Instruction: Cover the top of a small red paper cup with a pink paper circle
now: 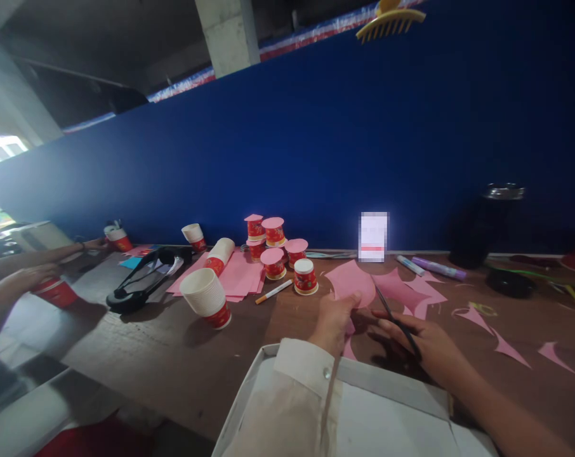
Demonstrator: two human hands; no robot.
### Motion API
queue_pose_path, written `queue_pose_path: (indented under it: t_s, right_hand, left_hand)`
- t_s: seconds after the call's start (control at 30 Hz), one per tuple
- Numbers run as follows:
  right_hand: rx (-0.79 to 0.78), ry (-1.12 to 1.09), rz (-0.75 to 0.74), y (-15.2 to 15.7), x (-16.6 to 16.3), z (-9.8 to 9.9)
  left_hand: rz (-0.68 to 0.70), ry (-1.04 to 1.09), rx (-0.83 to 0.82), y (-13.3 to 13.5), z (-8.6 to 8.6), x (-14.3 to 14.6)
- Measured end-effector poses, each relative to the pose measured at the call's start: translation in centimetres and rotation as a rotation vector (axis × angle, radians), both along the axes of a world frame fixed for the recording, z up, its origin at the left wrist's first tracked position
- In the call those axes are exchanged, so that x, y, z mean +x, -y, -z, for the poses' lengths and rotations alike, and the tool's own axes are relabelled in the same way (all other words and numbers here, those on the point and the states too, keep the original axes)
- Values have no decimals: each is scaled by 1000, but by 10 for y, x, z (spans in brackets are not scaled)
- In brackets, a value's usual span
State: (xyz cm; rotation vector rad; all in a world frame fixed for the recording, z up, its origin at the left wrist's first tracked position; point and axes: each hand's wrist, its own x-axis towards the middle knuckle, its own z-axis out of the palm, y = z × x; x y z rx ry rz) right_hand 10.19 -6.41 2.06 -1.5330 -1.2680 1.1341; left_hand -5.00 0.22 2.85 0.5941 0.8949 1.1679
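my left grip (332,320) is clenched on a piece of pink paper (349,282), holding it up just above the desk (173,355), with my thumb lying on its lower edge. my right grip (423,346) is closed around black scissors (395,314), whose blades point up and left and meet the paper's right edge. both hands sit near the front of the desk, just past a white tray (363,406) that lies under my left sleeve.

pink offcuts (506,346) lie scattered to the right, and a larger cut pink sheet (414,292) lies flat just behind the scissors. left of the paper stands a group of small red cups capped with pink circles (282,251), some stacked 2 high, next to a stack of pink sheets (240,273). an orange-tipped marker (274,292) lies in front of them. a stack of white paper cups (206,298) lies tilted nearer to me. at the far left, another person's hand (28,276) rests on a red cup (56,293).
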Motion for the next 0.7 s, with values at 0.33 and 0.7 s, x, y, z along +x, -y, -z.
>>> queue_pose_path:
  t_s: [0.33,0.7]
  right_hand:
    - [-17,-53,-47,-1,4,1]
    - [-68,-193,-24,3,-1,-5]
  left_hand:
    - [-8,9,6,-1,1,-1]
    - [-46,-14,-9,2,-7,-3]
